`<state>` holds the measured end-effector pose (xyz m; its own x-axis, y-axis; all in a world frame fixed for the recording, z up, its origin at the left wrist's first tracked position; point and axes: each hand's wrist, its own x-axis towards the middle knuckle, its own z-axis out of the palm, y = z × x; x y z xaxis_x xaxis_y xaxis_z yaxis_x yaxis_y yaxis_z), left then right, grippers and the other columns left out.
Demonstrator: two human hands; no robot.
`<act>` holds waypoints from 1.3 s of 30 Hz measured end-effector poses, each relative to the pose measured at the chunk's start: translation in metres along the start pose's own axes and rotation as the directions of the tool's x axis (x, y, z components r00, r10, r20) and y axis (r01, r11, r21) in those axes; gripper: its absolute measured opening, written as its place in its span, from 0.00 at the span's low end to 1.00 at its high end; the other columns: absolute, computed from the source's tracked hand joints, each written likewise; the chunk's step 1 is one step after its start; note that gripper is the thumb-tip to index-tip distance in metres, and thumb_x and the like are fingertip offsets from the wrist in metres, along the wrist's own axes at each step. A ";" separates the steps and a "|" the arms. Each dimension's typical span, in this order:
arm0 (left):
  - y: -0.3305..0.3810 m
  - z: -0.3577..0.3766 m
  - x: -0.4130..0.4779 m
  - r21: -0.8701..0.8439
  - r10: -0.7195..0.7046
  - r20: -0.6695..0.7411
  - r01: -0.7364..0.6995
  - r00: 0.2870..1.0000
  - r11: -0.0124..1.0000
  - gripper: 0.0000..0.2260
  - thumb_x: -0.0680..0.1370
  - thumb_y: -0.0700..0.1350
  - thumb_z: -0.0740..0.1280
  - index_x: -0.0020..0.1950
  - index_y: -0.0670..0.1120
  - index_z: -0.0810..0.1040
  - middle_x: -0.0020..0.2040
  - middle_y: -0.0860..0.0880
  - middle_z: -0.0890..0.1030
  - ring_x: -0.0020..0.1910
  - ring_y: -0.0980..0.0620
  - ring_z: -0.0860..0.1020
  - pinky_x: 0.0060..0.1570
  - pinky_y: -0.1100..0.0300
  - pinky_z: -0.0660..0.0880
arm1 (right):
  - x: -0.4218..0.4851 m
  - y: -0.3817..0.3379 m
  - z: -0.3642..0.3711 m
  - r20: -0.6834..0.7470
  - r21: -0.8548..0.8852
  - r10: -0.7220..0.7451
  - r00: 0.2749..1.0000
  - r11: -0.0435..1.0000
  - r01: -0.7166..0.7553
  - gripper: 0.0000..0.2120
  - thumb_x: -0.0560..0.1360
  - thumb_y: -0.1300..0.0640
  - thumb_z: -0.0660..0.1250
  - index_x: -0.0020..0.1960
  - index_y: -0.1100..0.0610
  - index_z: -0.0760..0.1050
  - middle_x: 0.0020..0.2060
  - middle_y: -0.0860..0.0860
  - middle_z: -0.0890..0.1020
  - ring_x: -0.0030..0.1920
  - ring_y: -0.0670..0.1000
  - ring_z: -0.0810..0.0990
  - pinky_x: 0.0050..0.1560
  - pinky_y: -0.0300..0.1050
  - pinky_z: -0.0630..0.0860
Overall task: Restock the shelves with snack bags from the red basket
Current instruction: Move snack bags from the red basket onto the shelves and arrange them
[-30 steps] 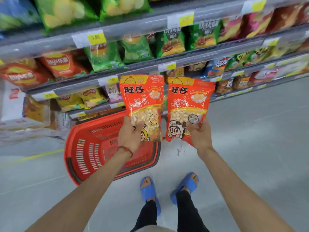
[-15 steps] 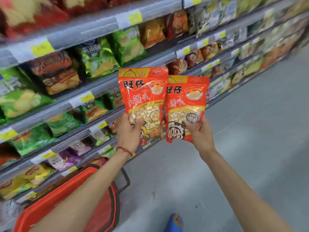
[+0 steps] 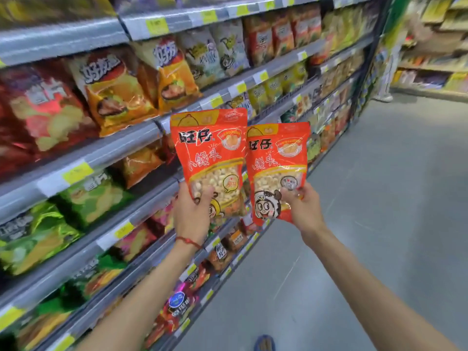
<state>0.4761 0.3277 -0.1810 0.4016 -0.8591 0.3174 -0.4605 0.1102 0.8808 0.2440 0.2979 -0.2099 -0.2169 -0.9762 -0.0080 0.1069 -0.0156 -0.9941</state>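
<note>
Two red-orange snack bags with a clear window of small round biscuits are held upright in front of the shelves. My left hand [image 3: 193, 211] grips the left bag [image 3: 210, 158] at its bottom left corner. My right hand [image 3: 302, 209] pinches the right bag [image 3: 277, 168] at its lower right edge. The bags overlap slightly at their inner edges. The red basket is out of view.
Grey shelves [image 3: 121, 145] packed with chip and snack bags run along the left, with yellow price tags on their rails. The grey aisle floor [image 3: 367, 224] stretches right. More shelving [image 3: 435, 54] stands at the far right end. One blue sandal [image 3: 264, 343] shows at the bottom.
The view has swung right and up along the aisle; the red basket has dropped out of sight. Both hands still hold the two bags, now before higher shelves.
</note>
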 end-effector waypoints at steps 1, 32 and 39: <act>0.009 0.015 0.017 -0.012 0.012 0.007 -0.012 1.000 1.000 0.11 0.78 0.53 0.68 0.58 0.53 0.73 0.50 0.60 0.80 0.50 0.54 0.79 0.50 0.53 0.74 | 0.021 -0.008 -0.002 -0.008 0.007 -0.013 1.000 1.000 0.013 0.09 0.81 0.62 0.68 0.61 0.56 0.79 0.53 0.52 0.87 0.55 0.56 0.86 0.52 0.62 0.84; 0.167 0.464 0.427 -0.206 0.231 -0.241 -0.282 0.943 0.937 0.08 0.79 0.52 0.69 0.57 0.55 0.74 0.50 0.60 0.81 0.51 0.59 0.79 0.53 0.56 0.76 | 0.624 -0.129 -0.106 -0.030 0.026 -0.327 0.945 0.944 0.328 0.07 0.81 0.56 0.70 0.58 0.56 0.77 0.54 0.66 0.80 0.46 0.53 0.79 0.57 0.40 0.79; 0.185 0.548 0.487 -0.150 0.218 -0.386 -0.294 0.896 0.944 0.08 0.79 0.52 0.69 0.55 0.52 0.74 0.47 0.61 0.80 0.47 0.62 0.78 0.51 0.55 0.76 | 0.743 -0.141 -0.122 0.026 0.015 -0.386 0.922 0.923 0.385 0.15 0.80 0.49 0.70 0.55 0.61 0.74 0.44 0.63 0.76 0.41 0.56 0.73 0.48 0.50 0.73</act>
<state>0.1527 -0.3440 -0.0562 0.5651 -0.5530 0.6122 -0.4343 0.4315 0.7907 -0.0503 -0.3987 -0.0891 -0.2157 -0.9000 0.3788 0.0296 -0.3938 -0.9187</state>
